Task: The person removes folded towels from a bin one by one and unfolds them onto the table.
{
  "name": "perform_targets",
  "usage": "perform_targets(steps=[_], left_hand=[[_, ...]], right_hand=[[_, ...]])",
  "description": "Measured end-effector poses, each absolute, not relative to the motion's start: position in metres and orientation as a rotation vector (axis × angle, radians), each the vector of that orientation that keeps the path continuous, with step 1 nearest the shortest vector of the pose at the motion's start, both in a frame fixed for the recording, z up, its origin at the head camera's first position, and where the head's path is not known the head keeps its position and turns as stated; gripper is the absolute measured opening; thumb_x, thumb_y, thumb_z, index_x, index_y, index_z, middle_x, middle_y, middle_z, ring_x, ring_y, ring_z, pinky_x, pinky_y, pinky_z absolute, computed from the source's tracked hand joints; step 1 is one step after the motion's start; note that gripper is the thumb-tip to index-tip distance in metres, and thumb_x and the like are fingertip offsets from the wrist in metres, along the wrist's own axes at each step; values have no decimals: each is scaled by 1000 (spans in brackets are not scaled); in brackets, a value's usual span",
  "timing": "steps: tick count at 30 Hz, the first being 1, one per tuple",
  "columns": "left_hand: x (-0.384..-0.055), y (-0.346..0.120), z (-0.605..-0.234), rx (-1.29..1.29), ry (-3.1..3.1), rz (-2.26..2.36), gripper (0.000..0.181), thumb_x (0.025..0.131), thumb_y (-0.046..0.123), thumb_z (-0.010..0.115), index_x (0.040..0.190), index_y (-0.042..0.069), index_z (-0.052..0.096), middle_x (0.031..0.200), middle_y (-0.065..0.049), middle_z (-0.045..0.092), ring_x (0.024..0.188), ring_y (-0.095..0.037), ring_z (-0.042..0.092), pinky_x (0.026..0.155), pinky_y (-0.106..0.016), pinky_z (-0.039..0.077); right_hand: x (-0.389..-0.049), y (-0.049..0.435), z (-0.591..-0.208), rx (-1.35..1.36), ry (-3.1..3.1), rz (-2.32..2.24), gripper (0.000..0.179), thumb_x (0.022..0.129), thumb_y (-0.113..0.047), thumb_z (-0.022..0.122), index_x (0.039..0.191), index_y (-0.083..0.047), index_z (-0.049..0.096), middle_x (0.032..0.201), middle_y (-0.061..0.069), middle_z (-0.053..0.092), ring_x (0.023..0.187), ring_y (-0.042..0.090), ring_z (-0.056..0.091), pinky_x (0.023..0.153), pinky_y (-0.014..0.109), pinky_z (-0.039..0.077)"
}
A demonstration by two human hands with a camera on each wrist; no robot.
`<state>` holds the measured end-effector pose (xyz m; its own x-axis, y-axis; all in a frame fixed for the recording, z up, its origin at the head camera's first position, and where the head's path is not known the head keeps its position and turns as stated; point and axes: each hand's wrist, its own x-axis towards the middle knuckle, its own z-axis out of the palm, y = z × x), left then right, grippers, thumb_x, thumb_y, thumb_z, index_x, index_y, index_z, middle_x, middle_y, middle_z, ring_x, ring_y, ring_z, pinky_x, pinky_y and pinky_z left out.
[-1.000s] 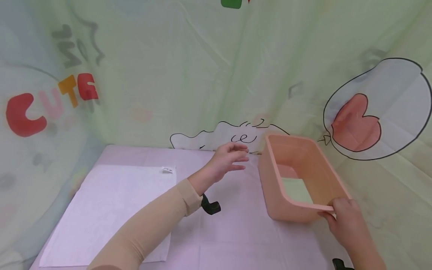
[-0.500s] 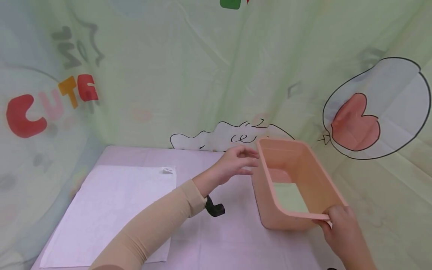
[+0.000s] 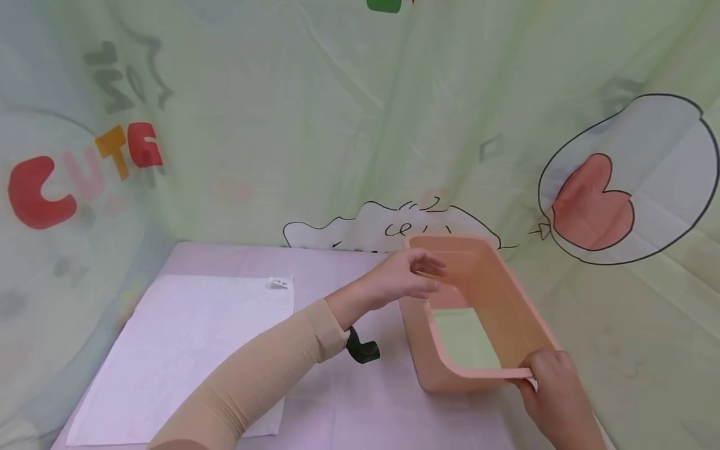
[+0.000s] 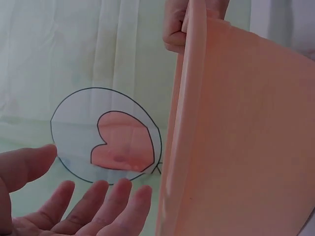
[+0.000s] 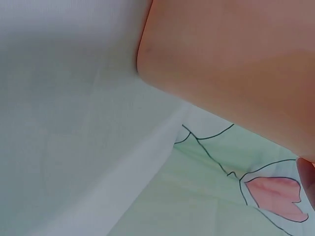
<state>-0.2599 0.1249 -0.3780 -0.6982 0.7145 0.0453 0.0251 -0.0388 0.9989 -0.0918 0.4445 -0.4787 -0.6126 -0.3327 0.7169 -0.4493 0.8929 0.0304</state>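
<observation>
A peach plastic bin point(image 3: 413, 340) stands at the right of the table, with a pale green flat piece point(image 3: 464, 340), perhaps folded cloth, on its floor. My right hand point(image 3: 554, 390) grips the bin's near right rim, thumb outside below the edge. In the right wrist view the bin's wall point(image 5: 226, 64) fills the upper right, and only a finger point(image 5: 307, 179) shows. Above the bin's left rim hovers my left hand point(image 3: 402, 275), its fingers loosely bent around nothing. The left wrist view has that hand point(image 4: 88, 206) apart from the bin point(image 4: 246, 128).
A white towel point(image 3: 191, 350) with a small label point(image 3: 278, 283) lies flat on the left of the pale purple tablecloth point(image 3: 371, 406). Printed curtains point(image 3: 270, 125) close off the back and both sides. A black strap piece point(image 3: 362, 349) hangs from my left wrist.
The bin has slid left and toward me, with my right hand holding its rim throughout. My left hand has shifted right and slightly down, now over the bin's left rim.
</observation>
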Motion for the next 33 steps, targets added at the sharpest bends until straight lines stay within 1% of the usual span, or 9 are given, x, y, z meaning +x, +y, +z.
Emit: perform_targets(steps=[19,21,23,25,26,27,29,31,33], left_hand=[[-252,159,-371,738,1851,1543,31,98,12,79,127,13,69,117,-1,76,97,-8,72,83,-39,67],[-251,164,-367,728,1847,1545,29,98,11,78,126,12,70,112,2,76,95,-8,72,82,-40,67],[-250,168,-363,721,1837,1555,27,98,10,77,124,11,70,110,2,75,94,-8,71,83,-41,67],[-249,172,-358,715,1822,1571,26,98,9,77,123,10,70,108,1,75,93,-9,71,83,-42,67],[-248,174,-356,714,1813,1579,26,98,9,77,123,10,71,108,1,74,92,-9,71,84,-44,67],[-248,176,-354,717,1804,1584,26,98,9,77,124,9,71,108,1,74,93,-10,72,84,-44,67],[-247,180,-351,719,1792,1583,30,98,9,77,127,7,71,108,0,75,93,-10,72,83,-44,67],[-247,185,-349,709,1784,1572,33,98,10,77,130,6,70,109,1,75,94,-11,73,83,-42,67],[-247,188,-350,699,1784,1555,35,99,10,77,133,5,69,109,0,76,95,-12,74,83,-41,67]], right_hand=[[-70,417,-478,497,-2369,202,69,109,-68,28,76,-14,56,78,-5,57,78,20,46,79,31,33],[-67,414,-477,469,-2396,198,49,106,-53,63,77,-15,56,78,-6,57,80,19,47,79,31,34],[-64,411,-476,446,-2424,192,39,87,-32,91,78,-17,57,80,-7,58,82,19,47,79,30,35],[-63,409,-474,453,-2432,200,40,75,-18,97,79,-16,58,81,-7,59,82,18,47,79,29,35],[-63,408,-474,456,-2430,203,39,75,-18,97,79,-17,58,81,-8,59,82,17,47,78,29,35],[-62,407,-473,466,-2423,204,36,89,-30,90,79,-17,58,81,-8,59,81,17,47,78,29,35],[-62,405,-473,495,-2396,220,46,108,-51,61,78,-16,58,81,-7,59,80,17,47,77,29,34],[-62,403,-473,521,-2365,222,68,110,-66,28,77,-15,58,80,-6,59,79,17,48,78,30,35],[-62,401,-474,542,-2343,227,68,111,-65,28,77,-15,58,79,-6,59,79,19,49,78,31,35]])
